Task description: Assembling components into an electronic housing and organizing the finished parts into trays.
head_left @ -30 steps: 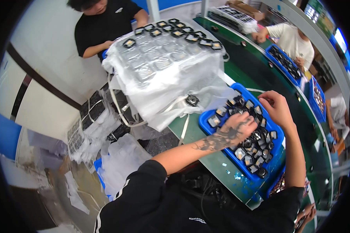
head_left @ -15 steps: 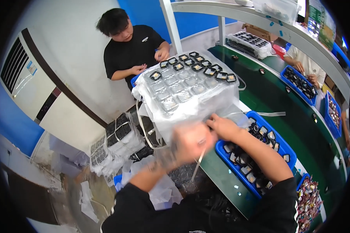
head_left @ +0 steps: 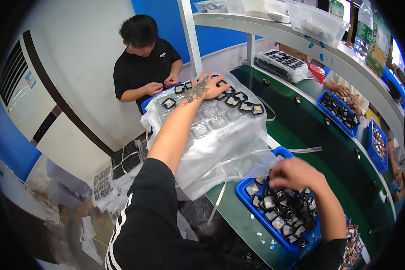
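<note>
My left hand (head_left: pixel 210 87), fingers spread, lies over the far part of a clear plastic tray (head_left: pixel 218 120) atop a stack covered in white film. Small black square-framed parts (head_left: pixel 232 101) sit in the tray's far pockets, some hidden under that hand. Over a blue bin (head_left: pixel 241 191) of similar loose parts (head_left: pixel 279 223), my right hand (head_left: pixel 294 174) is held with curled fingers. Its fingertips are partly hidden, so what they hold, if anything, cannot be made out. A translucent plastic sheet (head_left: pixel 222 167) drapes off the stack's near side and reaches close to those fingers.
A person in black (head_left: pixel 146 67) stands beyond the stack, hands together. Along the right runs a green conveyor belt (head_left: pixel 297 119) with scattered parts. Another person's hands work at a second blue bin (head_left: pixel 353 131). A white shelf (head_left: pixel 256 22) spans above; wrapped bundles (head_left: pixel 108 180) stand on the floor.
My left hand has moved from the stack's near side up onto the tray and opened flat. My right hand has shifted right, from the sheet's edge to above the blue bin.
</note>
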A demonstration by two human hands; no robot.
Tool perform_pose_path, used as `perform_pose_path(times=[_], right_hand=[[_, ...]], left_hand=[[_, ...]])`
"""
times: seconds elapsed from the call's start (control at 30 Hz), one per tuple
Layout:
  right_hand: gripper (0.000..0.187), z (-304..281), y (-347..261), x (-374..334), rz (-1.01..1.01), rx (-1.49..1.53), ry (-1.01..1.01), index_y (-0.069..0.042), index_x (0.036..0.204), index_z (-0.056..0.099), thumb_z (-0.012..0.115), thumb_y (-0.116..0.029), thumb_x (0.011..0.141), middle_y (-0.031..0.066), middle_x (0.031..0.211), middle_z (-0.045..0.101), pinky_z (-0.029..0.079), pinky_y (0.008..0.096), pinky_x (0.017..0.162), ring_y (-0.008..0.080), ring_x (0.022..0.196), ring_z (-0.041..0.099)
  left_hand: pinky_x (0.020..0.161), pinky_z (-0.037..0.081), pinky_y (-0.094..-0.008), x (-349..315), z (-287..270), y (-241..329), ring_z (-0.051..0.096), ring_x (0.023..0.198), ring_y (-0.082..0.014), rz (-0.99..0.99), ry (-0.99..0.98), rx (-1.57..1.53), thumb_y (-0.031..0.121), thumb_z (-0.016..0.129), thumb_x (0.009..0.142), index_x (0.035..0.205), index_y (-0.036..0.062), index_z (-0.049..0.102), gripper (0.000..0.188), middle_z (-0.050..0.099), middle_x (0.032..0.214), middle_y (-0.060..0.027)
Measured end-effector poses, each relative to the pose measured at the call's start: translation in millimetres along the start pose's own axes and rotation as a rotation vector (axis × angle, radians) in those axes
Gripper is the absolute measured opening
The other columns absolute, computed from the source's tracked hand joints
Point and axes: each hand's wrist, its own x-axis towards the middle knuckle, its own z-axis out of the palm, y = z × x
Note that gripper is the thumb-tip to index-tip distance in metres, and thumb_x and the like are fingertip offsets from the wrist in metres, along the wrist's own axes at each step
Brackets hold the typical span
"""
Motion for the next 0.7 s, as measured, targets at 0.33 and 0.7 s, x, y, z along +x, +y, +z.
perform_pose_path(times=[0.33,0.7], right_hand=[[0.061,-22.4,5.7,182.6,-0.043,-0.048,0.91,-0.02,0.128,0.06,0.069,-0.052,0.077,0.0251,0.137,0.047,0.042,0.0491,0.1,0.0416,0.121,0.049],[0.043,-13.5,9.0,184.7,-0.114,0.26,1.052,-0.006,0.109,0.068,0.076,-0.028,0.073,0.0169,0.104,0.062,0.047,0.0416,0.092,0.0364,0.1,0.059]], left_hand=[[0.103,0.029,-0.0517,-14.0,15.6,10.0,0.044,0.126,-0.0335,0.084,0.215,-0.034,0.05,0.058,0.078,0.119,0.0205,0.061,0.05,0.055,0.124,-0.0176],[0.101,0.036,-0.045,-18.7,7.4,14.4,0.048,0.118,-0.0271,0.146,0.24,-0.046,0.047,0.052,0.091,0.124,0.0236,0.063,0.042,0.055,0.117,-0.0114]])
